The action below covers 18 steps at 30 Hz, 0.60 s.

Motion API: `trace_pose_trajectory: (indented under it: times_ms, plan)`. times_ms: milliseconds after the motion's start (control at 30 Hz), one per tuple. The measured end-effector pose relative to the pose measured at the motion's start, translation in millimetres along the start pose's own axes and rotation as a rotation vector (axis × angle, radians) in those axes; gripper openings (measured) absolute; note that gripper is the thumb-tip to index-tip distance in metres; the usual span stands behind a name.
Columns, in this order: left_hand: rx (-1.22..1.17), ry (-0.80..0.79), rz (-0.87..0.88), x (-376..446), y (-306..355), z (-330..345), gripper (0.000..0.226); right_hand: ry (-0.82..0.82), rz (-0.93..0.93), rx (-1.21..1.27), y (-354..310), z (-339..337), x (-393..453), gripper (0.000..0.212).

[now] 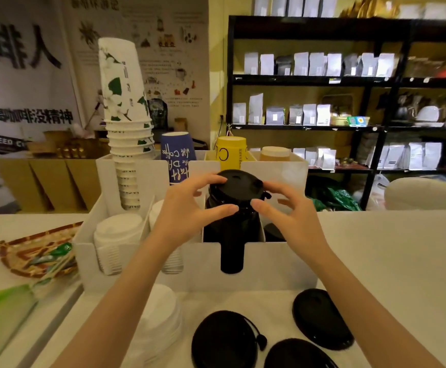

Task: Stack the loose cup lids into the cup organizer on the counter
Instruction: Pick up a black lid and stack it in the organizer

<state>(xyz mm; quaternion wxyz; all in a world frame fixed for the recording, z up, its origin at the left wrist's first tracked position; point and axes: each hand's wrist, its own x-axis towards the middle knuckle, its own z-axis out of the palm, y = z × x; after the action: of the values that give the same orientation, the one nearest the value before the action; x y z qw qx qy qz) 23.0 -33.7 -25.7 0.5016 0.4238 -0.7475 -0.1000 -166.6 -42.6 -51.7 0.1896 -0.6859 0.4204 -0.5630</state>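
A white cup organizer [283, 264] stands on the counter in the middle of the head view. Its middle front slot holds a tall stack of black lids [231, 224]. On top of that stack sits a black lid [239, 185], pinched at its rim by my left hand [190, 208] on one side and my right hand [285, 208] on the other. The left front slot holds stacked white lids [117, 232]. Three loose black lids [224, 338] [320, 317] [296, 354] lie on the counter in front of the organizer, beside a stack of white lids [160, 320].
Paper cup stacks, white [126, 110], blue [176, 152] and yellow [231, 152], stand upside down in the organizer's back slots. A woven tray [30, 251] with packets lies to the left. Black shelving [349, 81] with bags stands behind the counter.
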Motion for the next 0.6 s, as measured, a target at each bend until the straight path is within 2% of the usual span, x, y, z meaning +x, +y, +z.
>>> trace_pose_trajectory:
  times_ms: [333, 500, 600]
  plan:
    - [0.063, -0.090, -0.105, 4, -23, 10, 0.050, -0.147, 0.023, -0.100, 27, 12, 3, 0.037]
    - [0.067, -0.085, -0.128, 3, -24, 10, 0.049, -0.196, 0.050, -0.049, 26, 16, 3, 0.060]
    - [0.123, -0.062, -0.113, 1, -22, 13, 0.050, -0.227, 0.064, -0.022, 25, 17, 3, 0.060]
